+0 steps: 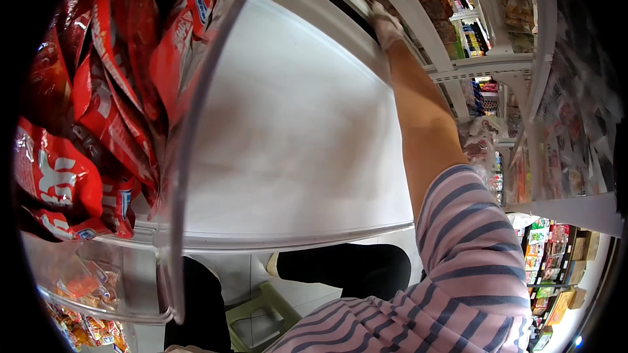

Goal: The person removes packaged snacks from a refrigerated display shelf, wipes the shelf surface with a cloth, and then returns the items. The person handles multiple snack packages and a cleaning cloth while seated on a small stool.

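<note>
My right arm reaches up to the back of a white shelf (304, 122). My right hand (387, 24) is at the dark strip along the shelf's rear edge. It looks whitish and blurred; whether it wears a glove or holds a cloth cannot be told. Only a sliver of what appears to be my left hand (189, 349) shows at the bottom edge, beside my dark-trousered leg. A clear plastic divider (184, 166) stands at the shelf's left side, with glossy red packets (122, 83) heaped beyond it.
White rack bars (485, 63) with packaged goods run close along the right of my arm. Below the shelf's front rim, a green plastic stool (262, 316) stands on the tiled floor between my legs. A clear bin of small wrapped items (93, 323) is at lower left.
</note>
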`<act>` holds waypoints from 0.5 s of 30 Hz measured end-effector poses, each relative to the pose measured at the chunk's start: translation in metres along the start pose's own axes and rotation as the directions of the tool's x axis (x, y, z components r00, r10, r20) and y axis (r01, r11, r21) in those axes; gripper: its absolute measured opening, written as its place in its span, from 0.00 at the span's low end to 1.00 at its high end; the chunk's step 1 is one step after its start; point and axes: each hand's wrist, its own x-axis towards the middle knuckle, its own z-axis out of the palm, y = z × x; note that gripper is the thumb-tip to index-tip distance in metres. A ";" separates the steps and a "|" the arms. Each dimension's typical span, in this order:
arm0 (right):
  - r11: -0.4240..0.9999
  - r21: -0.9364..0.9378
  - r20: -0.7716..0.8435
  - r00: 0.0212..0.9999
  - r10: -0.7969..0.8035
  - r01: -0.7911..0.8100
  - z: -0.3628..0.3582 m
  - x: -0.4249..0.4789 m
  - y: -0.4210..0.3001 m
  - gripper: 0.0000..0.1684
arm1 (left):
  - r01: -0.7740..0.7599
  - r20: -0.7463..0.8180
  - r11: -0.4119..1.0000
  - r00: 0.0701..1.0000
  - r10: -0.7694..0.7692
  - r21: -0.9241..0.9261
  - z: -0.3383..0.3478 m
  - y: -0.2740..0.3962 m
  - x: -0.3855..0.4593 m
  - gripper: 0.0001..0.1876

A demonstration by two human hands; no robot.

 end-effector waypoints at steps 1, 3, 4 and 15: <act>0.996 0.073 0.003 0.999 -0.051 0.051 0.005 -0.003 -0.015 0.42 | 0.005 -0.008 1.000 1.000 -0.005 -0.002 -0.001 0.000 0.000 0.28; 0.973 0.099 -0.049 0.977 -0.206 0.210 0.012 -0.026 -0.059 0.39 | -0.008 -0.029 1.000 1.000 0.008 -0.012 -0.001 0.000 -0.003 0.28; 0.957 0.109 -0.047 0.963 -0.266 0.270 0.017 -0.041 -0.093 0.37 | -0.021 -0.056 1.000 0.998 0.020 -0.012 -0.003 -0.001 -0.005 0.28; 0.605 0.525 0.174 0.620 -0.765 0.599 0.021 -0.082 -0.209 0.25 | -0.701 -0.307 0.591 0.505 0.807 0.400 -0.101 -0.032 -0.039 0.28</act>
